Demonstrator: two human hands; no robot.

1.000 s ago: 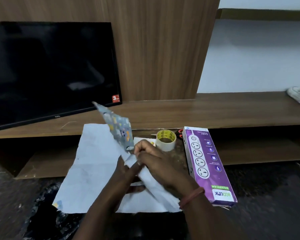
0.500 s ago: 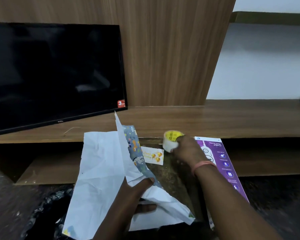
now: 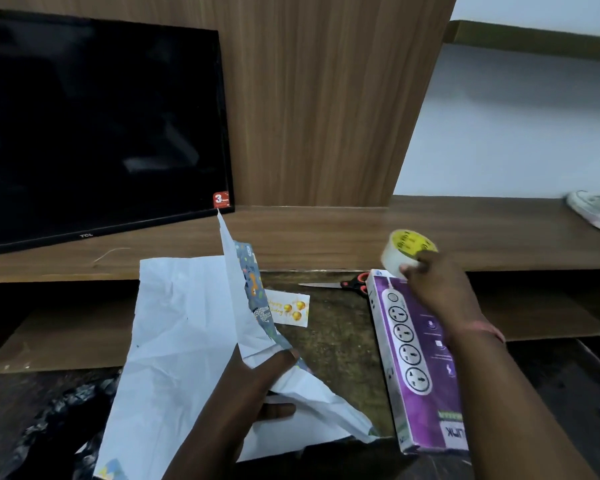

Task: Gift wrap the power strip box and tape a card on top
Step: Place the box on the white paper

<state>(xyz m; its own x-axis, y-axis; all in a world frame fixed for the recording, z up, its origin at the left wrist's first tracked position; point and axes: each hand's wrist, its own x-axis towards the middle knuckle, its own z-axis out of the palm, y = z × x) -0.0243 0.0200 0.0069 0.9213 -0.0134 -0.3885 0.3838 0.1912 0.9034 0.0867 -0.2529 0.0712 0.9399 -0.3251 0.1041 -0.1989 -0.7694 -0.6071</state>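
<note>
Gripping a tape roll (image 3: pixel 404 251) above the far end of the purple power strip box (image 3: pixel 417 362), the right hand (image 3: pixel 440 289) hovered over the desk (image 3: pixel 340 344). The left hand (image 3: pixel 253 386) pinched the wrapping paper (image 3: pixel 181 341), one flap raised; the card (image 3: pixel 288 308) lay just beyond it.

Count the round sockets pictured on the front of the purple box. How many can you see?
4, in a column down the white strip printed on the power strip box, from near its far end toward the near end. The right hand covers part of the box, so more may be hidden.
</note>
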